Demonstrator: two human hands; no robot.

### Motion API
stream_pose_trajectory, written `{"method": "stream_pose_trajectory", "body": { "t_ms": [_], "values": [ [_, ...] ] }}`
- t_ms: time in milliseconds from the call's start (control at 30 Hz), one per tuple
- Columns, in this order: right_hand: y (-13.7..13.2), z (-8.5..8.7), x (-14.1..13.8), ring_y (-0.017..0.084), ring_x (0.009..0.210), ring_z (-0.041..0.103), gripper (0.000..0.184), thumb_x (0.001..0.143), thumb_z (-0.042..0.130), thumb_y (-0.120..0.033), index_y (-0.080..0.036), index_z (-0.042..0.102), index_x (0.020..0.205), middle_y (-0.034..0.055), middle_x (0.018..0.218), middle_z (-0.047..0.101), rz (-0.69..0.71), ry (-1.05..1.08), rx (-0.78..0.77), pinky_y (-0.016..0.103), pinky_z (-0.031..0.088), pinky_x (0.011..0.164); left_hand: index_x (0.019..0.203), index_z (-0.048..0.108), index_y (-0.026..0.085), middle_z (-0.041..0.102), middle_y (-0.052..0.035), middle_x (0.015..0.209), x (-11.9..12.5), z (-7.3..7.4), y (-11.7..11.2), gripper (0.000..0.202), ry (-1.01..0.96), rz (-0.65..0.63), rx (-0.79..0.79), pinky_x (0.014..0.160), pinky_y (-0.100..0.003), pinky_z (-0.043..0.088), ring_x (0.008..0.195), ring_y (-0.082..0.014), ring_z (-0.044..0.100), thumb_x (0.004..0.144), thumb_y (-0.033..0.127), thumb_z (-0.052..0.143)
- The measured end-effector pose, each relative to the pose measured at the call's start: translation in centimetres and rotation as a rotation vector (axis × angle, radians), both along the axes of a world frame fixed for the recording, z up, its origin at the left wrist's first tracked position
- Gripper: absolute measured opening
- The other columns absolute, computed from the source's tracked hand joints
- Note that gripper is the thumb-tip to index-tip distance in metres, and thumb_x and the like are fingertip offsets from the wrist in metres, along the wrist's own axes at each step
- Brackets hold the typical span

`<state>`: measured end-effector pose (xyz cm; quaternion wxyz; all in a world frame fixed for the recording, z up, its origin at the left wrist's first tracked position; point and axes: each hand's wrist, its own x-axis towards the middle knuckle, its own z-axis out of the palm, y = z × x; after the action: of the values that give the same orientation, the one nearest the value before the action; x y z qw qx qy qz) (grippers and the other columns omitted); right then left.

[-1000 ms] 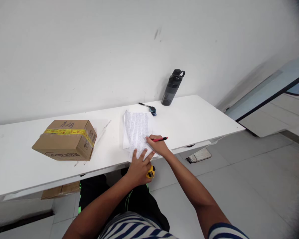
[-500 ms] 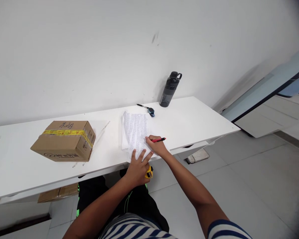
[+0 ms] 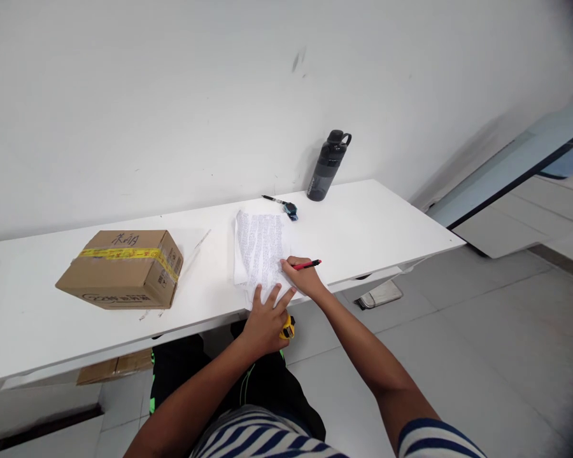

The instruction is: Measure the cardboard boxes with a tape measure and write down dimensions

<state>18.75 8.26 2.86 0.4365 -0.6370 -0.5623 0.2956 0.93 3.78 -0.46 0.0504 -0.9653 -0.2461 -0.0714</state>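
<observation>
A stack of white paper sheets (image 3: 262, 248) covered in dense handwriting lies near the table's front edge. My right hand (image 3: 302, 275) pinches a red-and-black pen (image 3: 307, 264), its writing end low over the right side of the top sheet. The pen's tip is hidden behind my fingers. My left hand (image 3: 266, 321) has its fingers spread on the lower edge of the paper. Between its thumb and palm sits a yellow-and-black object that looks like a tape measure (image 3: 287, 327), partly hidden by the hand.
A taped cardboard box (image 3: 119, 270) stands on the white table (image 3: 210, 273) at the left. Behind the paper are a black pen (image 3: 273, 199), a small dark-blue object like a watch (image 3: 290, 210) and a dark water bottle (image 3: 327, 166). A wall rises behind.
My right hand and the pen have shifted very slightly over the sheet. The view has tilted a little; my left hand keeps its place on the paper.
</observation>
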Motion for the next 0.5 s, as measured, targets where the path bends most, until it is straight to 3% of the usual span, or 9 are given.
{"method": "stream_pose_trajectory", "body": {
  "t_ms": [167, 333, 500],
  "values": [
    [-0.11, 0.07, 0.0, 0.011, 0.053, 0.028, 0.043, 0.083, 0.051, -0.041, -0.023, 0.024, 0.055, -0.0053, 0.052, 0.027, 0.068, 0.012, -0.016, 0.028, 0.024, 0.052, 0.109, 0.069, 0.02, 0.016, -0.0016, 0.163, 0.0, -0.12, -0.02, 0.049, 0.004, 0.002, 0.007, 0.112, -0.071, 0.01, 0.143, -0.0405, 0.02, 0.075, 0.054, 0.063],
    [-0.14, -0.31, 0.06, 0.011, 0.053, 0.027, 0.043, 0.083, 0.05, -0.041, -0.023, 0.025, 0.054, -0.0053, 0.051, 0.026, 0.045, -0.017, 0.009, 0.029, 0.023, 0.052, 0.109, 0.07, 0.019, 0.021, -0.0061, 0.162, 0.07, -0.17, -0.02, 0.049, 0.0, 0.008, -0.001, 0.112, -0.071, 0.009, 0.142, -0.0425, 0.02, 0.075, 0.053, 0.063],
    [-0.1, -0.71, 0.19, 0.011, 0.053, 0.027, 0.042, 0.084, 0.05, -0.04, -0.023, 0.024, 0.054, -0.0053, 0.051, 0.027, -0.007, -0.055, 0.024, 0.029, 0.023, 0.052, 0.11, 0.07, 0.02, 0.018, -0.0036, 0.162, 0.12, -0.13, 0.02, 0.048, 0.009, 0.006, -0.015, 0.112, -0.071, 0.009, 0.142, -0.0421, 0.02, 0.074, 0.052, 0.064]
  ]
}}
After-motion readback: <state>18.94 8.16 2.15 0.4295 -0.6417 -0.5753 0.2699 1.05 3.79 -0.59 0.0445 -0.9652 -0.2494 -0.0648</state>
